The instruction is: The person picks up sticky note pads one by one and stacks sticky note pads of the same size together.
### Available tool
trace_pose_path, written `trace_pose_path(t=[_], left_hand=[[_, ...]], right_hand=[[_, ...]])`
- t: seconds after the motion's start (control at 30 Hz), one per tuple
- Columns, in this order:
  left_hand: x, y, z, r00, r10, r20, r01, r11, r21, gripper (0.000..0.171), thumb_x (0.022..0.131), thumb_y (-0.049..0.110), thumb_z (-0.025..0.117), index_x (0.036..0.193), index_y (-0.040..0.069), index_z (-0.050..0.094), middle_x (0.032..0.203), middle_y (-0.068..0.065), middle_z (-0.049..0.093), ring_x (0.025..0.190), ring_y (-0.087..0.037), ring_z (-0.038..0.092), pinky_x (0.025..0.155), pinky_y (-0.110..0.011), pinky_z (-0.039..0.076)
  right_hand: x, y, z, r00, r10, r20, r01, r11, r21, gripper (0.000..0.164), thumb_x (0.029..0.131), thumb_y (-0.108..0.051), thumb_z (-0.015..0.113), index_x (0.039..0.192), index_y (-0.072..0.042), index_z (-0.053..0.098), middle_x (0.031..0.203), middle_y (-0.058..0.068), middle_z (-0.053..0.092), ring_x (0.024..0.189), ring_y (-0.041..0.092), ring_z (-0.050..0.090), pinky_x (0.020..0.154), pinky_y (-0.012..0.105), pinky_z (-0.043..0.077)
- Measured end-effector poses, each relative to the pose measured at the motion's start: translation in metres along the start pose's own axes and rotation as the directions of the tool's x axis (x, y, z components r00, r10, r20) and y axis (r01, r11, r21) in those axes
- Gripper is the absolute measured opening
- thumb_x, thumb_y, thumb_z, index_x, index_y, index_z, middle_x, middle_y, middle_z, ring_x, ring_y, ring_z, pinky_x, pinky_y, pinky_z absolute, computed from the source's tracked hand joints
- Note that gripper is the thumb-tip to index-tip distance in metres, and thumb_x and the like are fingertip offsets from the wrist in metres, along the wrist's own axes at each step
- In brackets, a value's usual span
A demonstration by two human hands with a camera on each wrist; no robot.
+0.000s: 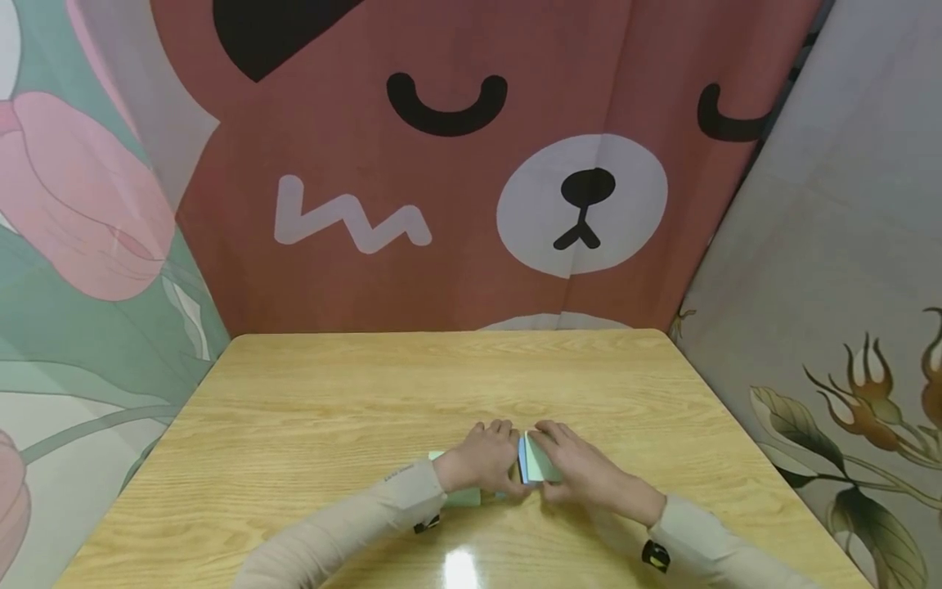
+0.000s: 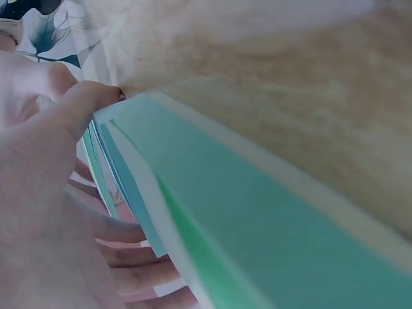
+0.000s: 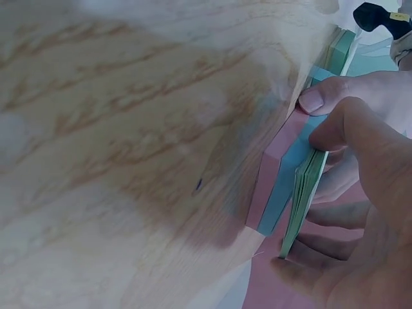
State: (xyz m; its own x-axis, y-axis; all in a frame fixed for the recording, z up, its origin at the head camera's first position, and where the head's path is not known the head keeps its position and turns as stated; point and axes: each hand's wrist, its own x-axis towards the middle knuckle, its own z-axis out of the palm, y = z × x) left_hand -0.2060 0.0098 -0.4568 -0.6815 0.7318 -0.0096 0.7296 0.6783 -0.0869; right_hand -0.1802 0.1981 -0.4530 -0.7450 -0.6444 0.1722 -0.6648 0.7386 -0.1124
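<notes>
Near the table's front, my right hand point(image 1: 581, 474) grips a light green sticky note pad point(image 1: 541, 462) between thumb and fingers. Against it, my left hand point(image 1: 486, 458) holds a blue sticky note pad point(image 3: 288, 174) and a pink sticky note pad point(image 3: 270, 164), its thumb pressed on their edges. The green pad's sheets fan slightly in the right wrist view, and the blue and pink pads stand on edge close over the table. Another green pad point(image 1: 464, 497) lies under the left wrist, partly hidden; its green side point(image 2: 244, 180) fills much of the left wrist view.
The wooden table point(image 1: 353, 384) reaches back to a reddish-brown curtain point(image 1: 456, 286) with a cartoon bear. Printed floral curtains hang at the left point(image 1: 81, 343) and right point(image 1: 832, 327). A dark wrist strap piece point(image 1: 655, 555) hangs by the right sleeve.
</notes>
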Motion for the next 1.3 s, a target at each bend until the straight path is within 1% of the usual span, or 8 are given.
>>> trace_pose_path(t=[0.17,0.27,0.5,0.7,0.8,0.93,1.1,1.3], left_hand=[[-0.0004,0.0001,0.0013,0.999,-0.03,0.027,0.031,0.999,-0.038,0.067,0.069,0.071,0.047,0.092,0.009,0.059,0.094,-0.005,0.052,0.085,-0.017,0.048,0.073,-0.039,0.043],[-0.0005,-0.0003,0.0024,0.999,-0.033,0.026,0.034,0.998,-0.062,0.061,0.07,0.07,0.049,0.089,0.012,0.058,0.095,-0.005,0.052,0.085,-0.017,0.048,0.073,-0.039,0.043],[0.0001,-0.0007,0.0061,1.0,-0.019,0.014,0.02,0.998,-0.053,0.063,0.07,0.07,0.049,0.094,0.012,0.058,0.093,-0.005,0.052,0.082,-0.017,0.048,0.071,-0.037,0.043],[0.0,-0.0003,0.0042,1.0,-0.02,0.009,0.02,1.0,-0.015,0.071,0.07,0.071,0.046,0.1,0.008,0.059,0.094,-0.005,0.052,0.084,-0.018,0.05,0.072,-0.038,0.044],[-0.0004,0.0002,0.0026,1.0,-0.023,0.016,0.023,1.0,-0.017,0.073,0.07,0.071,0.046,0.105,0.007,0.058,0.095,-0.005,0.052,0.085,-0.018,0.05,0.073,-0.039,0.043],[-0.0004,0.0003,0.0018,0.999,-0.029,0.03,0.03,0.999,-0.021,0.074,0.07,0.071,0.046,0.106,0.008,0.058,0.095,-0.004,0.052,0.086,-0.018,0.05,0.074,-0.039,0.043],[0.0006,0.0,0.0026,0.999,-0.028,0.042,0.029,1.0,-0.009,0.076,0.07,0.072,0.045,0.108,0.007,0.057,0.097,-0.004,0.052,0.088,-0.018,0.05,0.075,-0.039,0.043],[-0.0009,0.0008,0.0009,0.998,-0.016,0.062,0.017,1.0,-0.017,0.08,0.071,0.074,0.041,0.11,0.006,0.056,0.106,-0.008,0.053,0.095,-0.021,0.049,0.079,-0.042,0.043]], right_hand=[[0.0017,-0.0002,0.001,1.0,-0.021,-0.024,0.021,1.0,0.018,0.072,0.064,-0.025,0.068,0.125,0.004,0.044,0.124,0.016,0.042,0.105,0.021,0.043,0.079,0.032,0.046],[0.0029,0.0005,0.0027,0.998,-0.038,-0.046,0.039,0.999,0.015,0.072,0.062,-0.025,0.069,0.123,0.005,0.046,0.121,0.015,0.045,0.104,0.021,0.045,0.078,0.033,0.046],[0.0046,0.001,0.0052,1.0,-0.016,-0.005,0.016,1.0,0.025,0.073,0.062,-0.027,0.068,0.124,0.003,0.045,0.124,0.013,0.045,0.107,0.021,0.044,0.08,0.033,0.045],[0.0062,0.0016,0.0035,0.999,-0.008,0.036,0.006,0.999,0.047,0.072,0.065,-0.027,0.067,0.126,0.001,0.043,0.126,0.011,0.043,0.107,0.021,0.044,0.078,0.032,0.046],[0.007,0.0017,0.0031,0.999,-0.004,0.054,0.001,0.998,0.064,0.071,0.065,-0.027,0.066,0.126,0.001,0.043,0.127,0.012,0.043,0.108,0.02,0.044,0.077,0.031,0.046],[0.0075,0.0007,0.0025,0.998,-0.005,0.061,0.0,0.997,0.074,0.071,0.065,-0.027,0.067,0.126,0.002,0.044,0.126,0.012,0.043,0.108,0.021,0.044,0.076,0.032,0.046],[0.0074,0.0005,0.002,0.998,-0.003,0.068,-0.002,0.998,0.066,0.071,0.066,-0.029,0.066,0.126,0.002,0.044,0.127,0.013,0.043,0.11,0.023,0.043,0.079,0.034,0.045],[0.006,-0.0005,0.001,0.997,-0.006,0.076,0.0,0.997,0.078,0.073,0.067,-0.03,0.068,0.128,0.001,0.042,0.129,0.015,0.041,0.113,0.027,0.042,0.084,0.039,0.043]])
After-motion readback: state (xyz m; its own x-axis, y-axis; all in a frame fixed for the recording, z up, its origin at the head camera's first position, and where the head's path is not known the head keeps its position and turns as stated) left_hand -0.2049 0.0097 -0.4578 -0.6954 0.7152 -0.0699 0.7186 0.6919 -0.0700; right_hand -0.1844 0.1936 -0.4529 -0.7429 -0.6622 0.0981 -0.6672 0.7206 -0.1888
